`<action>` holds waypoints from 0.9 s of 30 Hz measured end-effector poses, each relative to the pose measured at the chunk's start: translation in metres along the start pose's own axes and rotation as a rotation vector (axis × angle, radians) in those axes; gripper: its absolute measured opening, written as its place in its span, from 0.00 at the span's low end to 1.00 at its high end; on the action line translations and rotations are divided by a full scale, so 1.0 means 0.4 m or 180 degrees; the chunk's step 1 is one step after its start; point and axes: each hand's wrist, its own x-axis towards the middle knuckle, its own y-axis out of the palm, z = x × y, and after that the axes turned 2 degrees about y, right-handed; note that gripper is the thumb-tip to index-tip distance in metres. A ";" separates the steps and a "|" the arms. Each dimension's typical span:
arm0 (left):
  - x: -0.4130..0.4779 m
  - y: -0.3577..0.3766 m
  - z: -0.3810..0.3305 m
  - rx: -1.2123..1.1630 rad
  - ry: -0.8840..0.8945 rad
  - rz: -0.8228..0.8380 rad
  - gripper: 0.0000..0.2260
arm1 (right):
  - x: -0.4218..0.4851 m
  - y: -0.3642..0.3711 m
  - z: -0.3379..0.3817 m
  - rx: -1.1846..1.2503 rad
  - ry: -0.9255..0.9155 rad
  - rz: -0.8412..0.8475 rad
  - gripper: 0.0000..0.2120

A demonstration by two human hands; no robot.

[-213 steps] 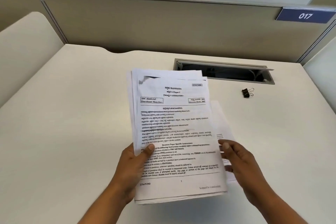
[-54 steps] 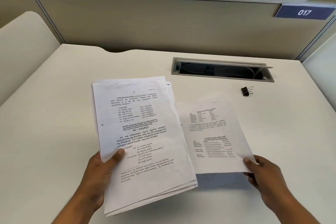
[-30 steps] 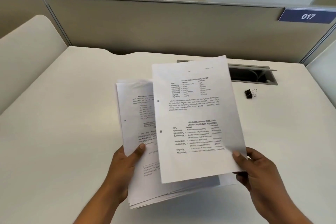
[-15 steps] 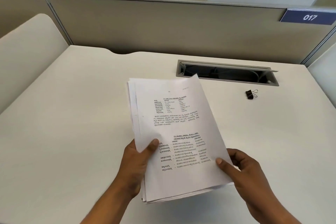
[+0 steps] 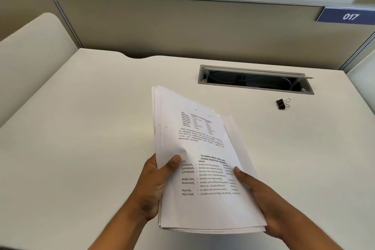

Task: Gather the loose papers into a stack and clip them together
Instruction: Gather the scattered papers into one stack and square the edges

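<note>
Gripping the paper stack (image 5: 203,158) together, left hand (image 5: 154,184) and right hand (image 5: 261,195) now square the newly added top sheet.

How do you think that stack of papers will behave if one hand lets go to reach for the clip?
The stack of papers would probably sag, as thin sheets already bend. Its edges sit fanned, so sheets may slide apart. The left hand alone could likely carry it.
</note>
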 end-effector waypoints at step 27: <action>0.091 0.076 0.022 0.1284 0.0928 -0.0142 0.12 | 0.015 0.021 0.080 -0.1677 -0.2962 -0.0992 0.18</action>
